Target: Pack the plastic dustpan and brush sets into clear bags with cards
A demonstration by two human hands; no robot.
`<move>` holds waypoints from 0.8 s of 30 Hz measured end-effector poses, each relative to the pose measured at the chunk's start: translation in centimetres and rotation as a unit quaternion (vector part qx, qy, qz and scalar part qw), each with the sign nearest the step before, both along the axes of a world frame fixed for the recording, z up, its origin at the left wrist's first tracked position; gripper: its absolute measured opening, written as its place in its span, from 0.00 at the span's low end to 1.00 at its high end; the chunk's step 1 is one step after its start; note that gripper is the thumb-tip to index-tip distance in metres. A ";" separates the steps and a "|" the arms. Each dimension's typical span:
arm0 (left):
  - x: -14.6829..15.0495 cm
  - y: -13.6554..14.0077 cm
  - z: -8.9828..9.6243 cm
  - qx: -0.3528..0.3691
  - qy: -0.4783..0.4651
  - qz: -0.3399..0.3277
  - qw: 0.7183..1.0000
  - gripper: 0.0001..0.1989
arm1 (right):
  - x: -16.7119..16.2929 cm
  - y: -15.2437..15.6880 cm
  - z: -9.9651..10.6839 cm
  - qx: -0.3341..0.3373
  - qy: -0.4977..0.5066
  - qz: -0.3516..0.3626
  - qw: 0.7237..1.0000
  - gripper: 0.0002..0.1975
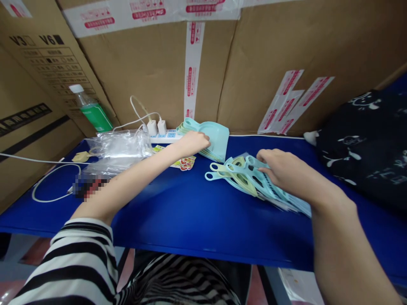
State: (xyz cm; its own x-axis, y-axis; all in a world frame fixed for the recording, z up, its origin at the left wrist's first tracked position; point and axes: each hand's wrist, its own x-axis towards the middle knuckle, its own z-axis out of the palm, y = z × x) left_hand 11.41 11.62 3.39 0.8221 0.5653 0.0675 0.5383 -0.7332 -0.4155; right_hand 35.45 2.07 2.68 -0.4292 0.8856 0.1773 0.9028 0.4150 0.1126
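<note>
My left hand (193, 143) reaches across to a stack of small plastic dustpans (219, 137), light blue on top with pale yellow ones beneath. Its fingers are curled closed at the near side of the top dustpan; their tips are partly hidden. On the right, a heap of small hand brushes (241, 176) in light blue and pale yellow lies on the table, several handles with ring ends pointing left. My right hand (280, 167) is closed around the handle of a light blue brush at the top of this heap, partly covering it.
A blue-covered table (178, 216) spans the front. Behind it stand cardboard boxes (143, 72). At left are clear plastic bags (124, 146), a green-labelled bottle (95, 114), a white power strip (171, 135) with cables, and colourful cards (186, 163). A black patterned bag (365, 144) sits at right.
</note>
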 end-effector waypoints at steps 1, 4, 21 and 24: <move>0.0 0.1 0.0 -0.004 -0.010 0.000 1.000 0.10 | -0.2 0.0 0.1 0.010 0.005 0.003 1.000 0.06; 0.1 0.5 0.2 -0.021 -0.033 -0.007 0.999 0.09 | -0.6 0.0 0.0 0.028 0.024 0.022 0.999 0.06; -9.5 -10.1 -1.7 0.105 -0.081 -0.109 0.985 0.13 | -1.6 0.2 -1.5 0.092 0.026 0.079 0.992 0.12; -10.9 -12.9 -3.1 0.133 -0.146 -0.140 0.970 0.13 | -2.1 -0.1 -1.3 0.100 0.020 0.086 0.991 0.11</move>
State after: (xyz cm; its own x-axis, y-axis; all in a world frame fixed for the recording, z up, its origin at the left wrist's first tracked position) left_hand 0.54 -1.32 0.28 0.8645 0.2524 0.4346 0.4568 -0.7553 -0.4700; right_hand 33.37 1.95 1.34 -0.5592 0.7461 0.3614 0.8265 0.5357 0.1729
